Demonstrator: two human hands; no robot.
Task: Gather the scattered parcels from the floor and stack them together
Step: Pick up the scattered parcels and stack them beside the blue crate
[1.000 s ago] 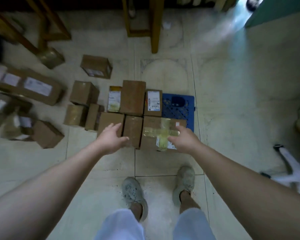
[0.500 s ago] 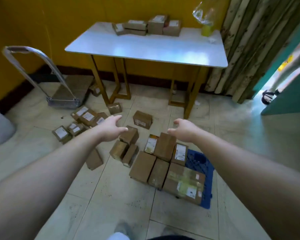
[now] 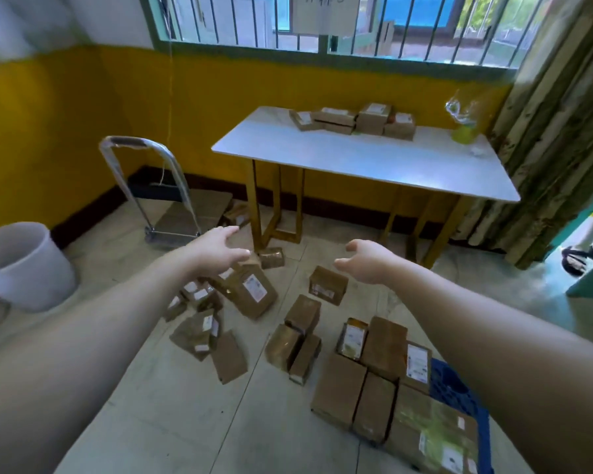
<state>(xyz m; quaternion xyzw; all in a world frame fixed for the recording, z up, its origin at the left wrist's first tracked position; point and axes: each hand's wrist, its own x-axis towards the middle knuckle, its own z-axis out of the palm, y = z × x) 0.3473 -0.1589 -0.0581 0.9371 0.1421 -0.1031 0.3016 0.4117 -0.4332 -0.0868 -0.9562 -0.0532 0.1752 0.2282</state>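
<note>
Both hands (image 3: 220, 249) (image 3: 367, 260) empty — parcels (image 3: 254, 292) below.

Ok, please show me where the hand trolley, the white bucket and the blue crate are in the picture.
hand trolley (image 3: 196, 210): head view, on its flat platform.
white bucket (image 3: 24, 271): head view, on its side wall.
blue crate (image 3: 456, 388): head view, on its bare lattice top.

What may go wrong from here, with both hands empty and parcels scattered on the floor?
The loose parcels lie on the floor just ahead, so a step forward may crush one or cause a trip. The left hand and right hand are open; grabbing several small boxes at once may drop some.
</note>
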